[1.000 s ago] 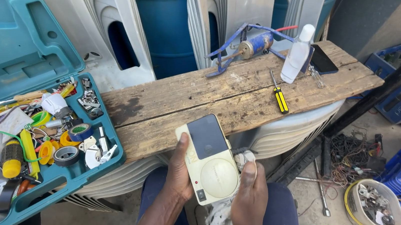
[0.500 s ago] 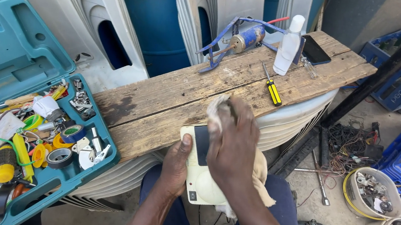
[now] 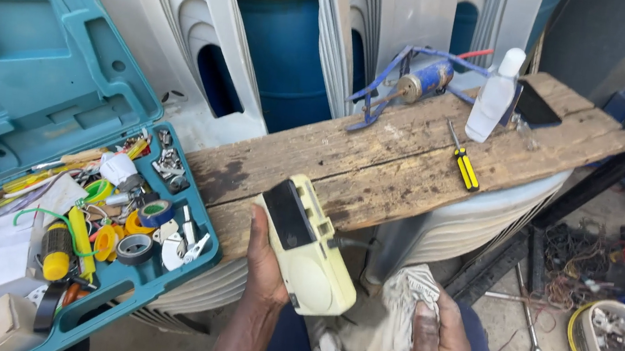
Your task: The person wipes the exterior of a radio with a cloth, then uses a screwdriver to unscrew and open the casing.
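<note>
Toolcase: teal case, lid up, fills the frame's left, full of tape rolls and small parts.
Left hand: grip wrapped around cream device, lower centre.
Right hand: grip bunched on grey rag, lower right.
Worktop: plank bearing yellow screwdriver and white bottle, upper right.

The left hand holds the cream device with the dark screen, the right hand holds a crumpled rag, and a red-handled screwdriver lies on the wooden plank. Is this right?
Not quite. In the head view the screwdriver on the wooden plank has a yellow and black handle, not red. The rest stands: the left hand holds the cream device, and the right hand holds the crumpled rag.
</note>
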